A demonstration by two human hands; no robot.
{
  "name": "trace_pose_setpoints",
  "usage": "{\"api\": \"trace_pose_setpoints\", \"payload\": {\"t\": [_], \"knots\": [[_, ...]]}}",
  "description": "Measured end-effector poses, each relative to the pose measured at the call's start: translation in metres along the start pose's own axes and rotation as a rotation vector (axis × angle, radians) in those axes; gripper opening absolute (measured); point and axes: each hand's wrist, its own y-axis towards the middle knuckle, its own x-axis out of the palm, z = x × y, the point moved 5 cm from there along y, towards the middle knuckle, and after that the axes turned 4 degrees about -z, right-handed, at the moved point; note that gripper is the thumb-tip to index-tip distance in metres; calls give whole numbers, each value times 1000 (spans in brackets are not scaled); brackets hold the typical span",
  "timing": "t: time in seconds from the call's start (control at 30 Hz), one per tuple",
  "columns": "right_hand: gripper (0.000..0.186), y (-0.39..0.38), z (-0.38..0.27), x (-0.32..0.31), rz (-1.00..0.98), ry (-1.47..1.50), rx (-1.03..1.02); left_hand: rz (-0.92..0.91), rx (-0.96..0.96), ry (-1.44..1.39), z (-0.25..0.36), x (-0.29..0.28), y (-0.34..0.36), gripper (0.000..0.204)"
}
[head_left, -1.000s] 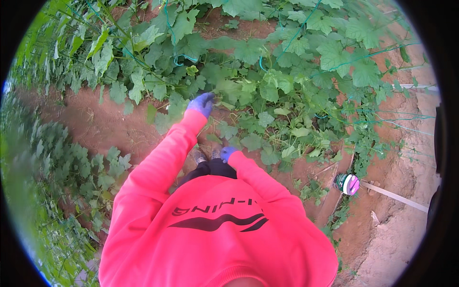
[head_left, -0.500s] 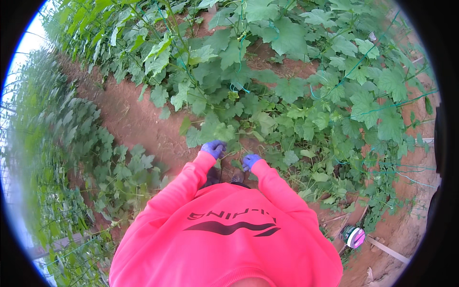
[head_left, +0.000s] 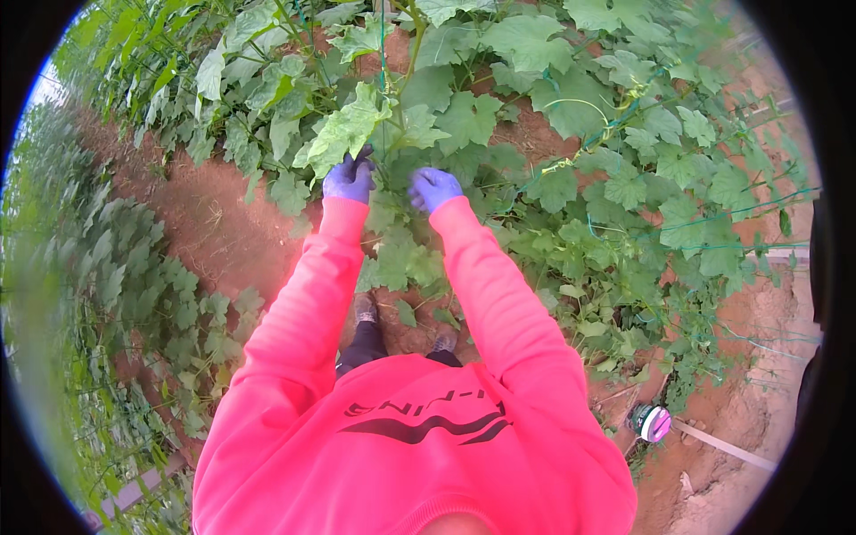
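Both hands wear purple-blue gloves and are raised among broad-leaved climbing vines. My left hand is at the base of a large pale green leaf, its fingers curled and partly hidden by foliage. A little to its right, my right hand has its fingers bent inward. Whatever either hand pinches is too small or hidden to make out. Between and above them a green twine hangs down beside a vine stem.
More vines on strings spread to the right, with curling tendrils. A bare soil path runs at left beside another leafy row. A round tub with a pink-and-white top sits at lower right, near a pale strip.
Both hands have moved up and away from my body into the vine, arms stretched further out. My feet now show below them. The view has shifted slightly.
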Motion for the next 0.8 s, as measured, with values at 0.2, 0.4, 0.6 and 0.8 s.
{"api": "trace_pose_setpoints", "payload": {"t": [0.2, 0.4, 0.6, 0.8], "knots": [[22, 77, -2, 44, -112, 232, 309, -50, 17, 400, -54, -18, 37, 29], [34, 81, 9, 69, -280, 127, 289, -61, 71, 291, -55, -41, 27, 27], [32, 70, 13, 81, -164, -65, 293, -88, 86, 407, -56, -40, 9, 23], [19, 43, 17, 91, -257, 138, 272, -74, -74, 141, -65, -47, -10, 20]]}}
